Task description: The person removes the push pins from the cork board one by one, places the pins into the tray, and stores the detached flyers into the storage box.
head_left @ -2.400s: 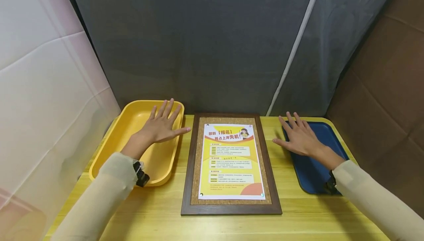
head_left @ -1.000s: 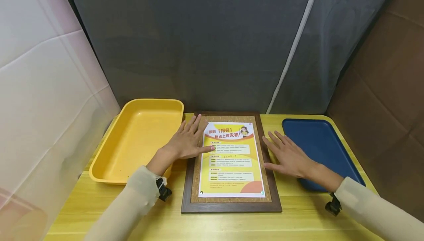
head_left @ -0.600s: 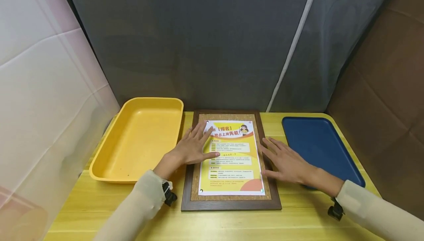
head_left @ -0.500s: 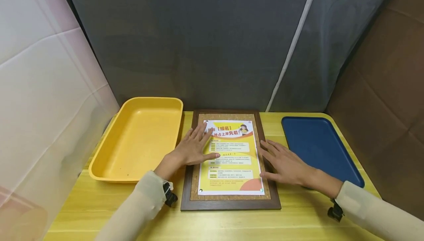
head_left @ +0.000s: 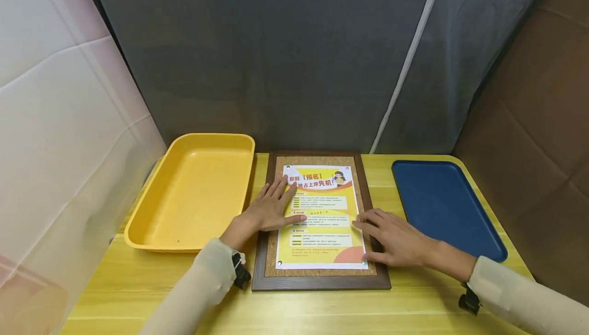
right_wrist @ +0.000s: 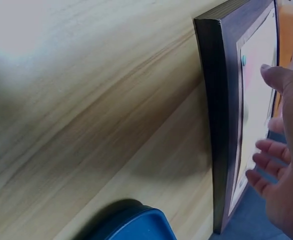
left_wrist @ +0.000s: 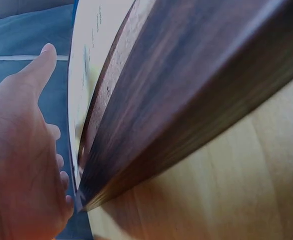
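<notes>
A yellow and white printed poster (head_left: pixel 319 207) lies on a cork board (head_left: pixel 322 273) with a dark wooden frame (head_left: pixel 322 283). Small pushpins show at its corners, among them a greenish pushpin (right_wrist: pixel 243 60) at the near right. My left hand (head_left: pixel 266 210) lies over the left side of the frame and poster, fingers spread, holding nothing. Across from it, my right hand (head_left: pixel 397 239) reaches over the right frame edge, its fingers slightly bent at the poster's right side. The right thumb (right_wrist: pixel 274 76) is close to the greenish pushpin, and nothing is gripped.
To the left stands a deep yellow tray (head_left: pixel 198 197) with a few tiny specks inside. A flat dark blue tray (head_left: pixel 448 202) lies on the right. The wooden table (head_left: pixel 317 314) ends at a grey curtain (head_left: pixel 276 59) behind, with cloth walls at both sides.
Both hands have come inward from over the trays to the cork board. The right hand has since slid down along the frame toward the poster's near right corner. Board and trays stay put.
</notes>
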